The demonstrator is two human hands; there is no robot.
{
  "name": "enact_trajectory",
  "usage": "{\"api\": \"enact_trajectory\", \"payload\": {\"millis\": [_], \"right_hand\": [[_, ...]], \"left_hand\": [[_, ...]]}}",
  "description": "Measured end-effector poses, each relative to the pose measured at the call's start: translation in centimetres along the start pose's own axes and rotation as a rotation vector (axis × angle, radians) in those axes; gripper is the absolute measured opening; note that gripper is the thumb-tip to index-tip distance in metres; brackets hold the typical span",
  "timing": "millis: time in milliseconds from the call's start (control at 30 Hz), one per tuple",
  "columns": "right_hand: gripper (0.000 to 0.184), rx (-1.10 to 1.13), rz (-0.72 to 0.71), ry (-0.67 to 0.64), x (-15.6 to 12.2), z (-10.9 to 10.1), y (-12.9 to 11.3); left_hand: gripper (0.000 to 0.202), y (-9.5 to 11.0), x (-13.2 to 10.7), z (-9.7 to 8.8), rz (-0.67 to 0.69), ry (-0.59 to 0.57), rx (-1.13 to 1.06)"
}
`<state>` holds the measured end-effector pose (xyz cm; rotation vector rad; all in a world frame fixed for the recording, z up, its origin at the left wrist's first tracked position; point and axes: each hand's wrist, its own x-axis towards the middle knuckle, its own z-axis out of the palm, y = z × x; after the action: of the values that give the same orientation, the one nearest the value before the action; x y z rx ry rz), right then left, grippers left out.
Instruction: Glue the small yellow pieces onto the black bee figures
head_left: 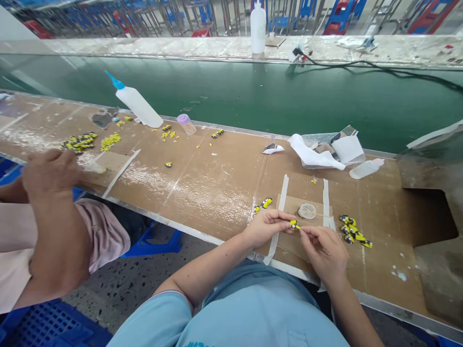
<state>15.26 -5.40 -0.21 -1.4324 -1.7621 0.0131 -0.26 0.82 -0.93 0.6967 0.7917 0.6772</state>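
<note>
My left hand [266, 225] pinches a small yellow, black and white toy piece [293, 223] between thumb and fingertips. My right hand [325, 248] is closed in a pinch right against that piece; a tiny yellow bit shows at its fingertips, too small to name. Just beyond both hands, a small round clear dish [307, 210] sits on a cardboard pad [289, 202], with a thin stick reaching from it to the right. Several similar yellow and black pieces [352, 229] lie in a cluster right of my right hand. A few more [266, 202] rest beyond my left hand.
A co-worker's hands [54, 168] are at the left, near piles of yellow pieces [81, 142]. Along the table's far edge stand a blue-tipped white bottle [140, 107], a purple-lidded jar [186, 124], a plastic tray with paper [327, 152] and a small bottle [366, 168].
</note>
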Motion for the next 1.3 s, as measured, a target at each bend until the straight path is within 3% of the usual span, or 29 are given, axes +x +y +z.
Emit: {"api": "enact_trajectory", "payload": {"millis": [233,433,600,867,967,1167,1300], "right_hand": [[0.014,-0.001,0.003,-0.015,0.11,0.16,-0.17],[0.012,0.069,0.053,-0.054,-0.22,0.21,-0.03],[0.010,0.038,0.010,-0.043,-0.27,0.20,0.03],[0.012,0.002,-0.035,-0.048,-0.19,0.13,-0.17],[0.013,0.001,-0.020,-0.051,-0.28,0.27,-0.13],[0.007,0.014,-0.023,-0.013,-0.59,0.48,0.32],[0.010,-0.012,-0.083,0.016,-0.67,0.49,0.45]], "left_hand": [[0.045,0.15,-0.11,-0.03,0.032,-0.034,0.090],[0.037,0.01,-0.11,-0.35,0.145,-0.068,0.207],[0.031,-0.29,0.01,-0.48,0.268,-0.067,0.321],[0.030,-0.23,0.04,-0.42,0.300,-0.064,0.406],[0.036,-0.18,0.04,-0.28,0.254,-0.066,0.358],[0.048,0.12,-0.03,-0.01,0.017,-0.048,0.133],[0.049,0.30,-0.06,-0.05,-0.046,-0.070,0.051]]}}
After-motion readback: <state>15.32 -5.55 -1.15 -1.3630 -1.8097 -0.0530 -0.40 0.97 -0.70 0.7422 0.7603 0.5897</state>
